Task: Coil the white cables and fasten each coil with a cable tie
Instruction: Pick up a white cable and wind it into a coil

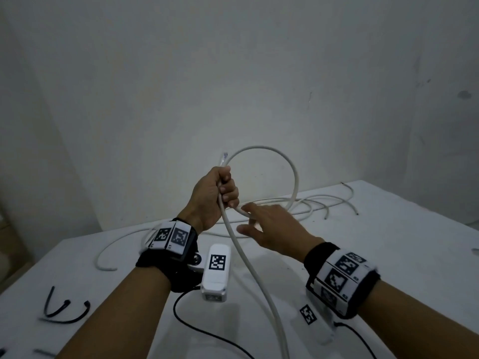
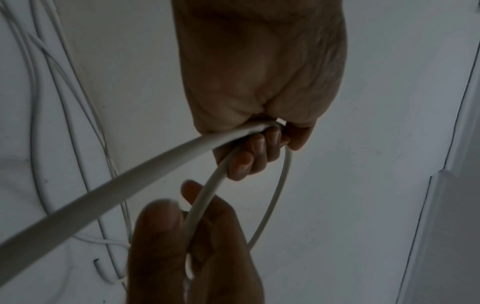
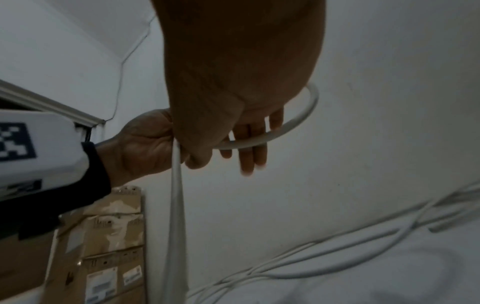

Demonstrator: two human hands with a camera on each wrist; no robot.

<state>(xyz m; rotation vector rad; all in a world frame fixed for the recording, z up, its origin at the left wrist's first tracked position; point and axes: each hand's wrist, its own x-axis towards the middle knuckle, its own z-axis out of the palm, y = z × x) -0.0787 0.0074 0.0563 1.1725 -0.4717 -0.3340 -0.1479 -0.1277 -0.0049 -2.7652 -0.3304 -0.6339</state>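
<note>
- White cable raised above the worktop, bent into one round loop, tail running down toward the near edge.
- Left hand fisted round the cable where the loop crosses, short end poking up past the thumb.
- Right hand just beside, fingers fairly straight, fingertips touching the loop's lower strand; whether thumb and forefinger pinch it cannot be told.
- More loose white cables lying behind on the worktop.
- Black cable ties lying at near left.
</note>
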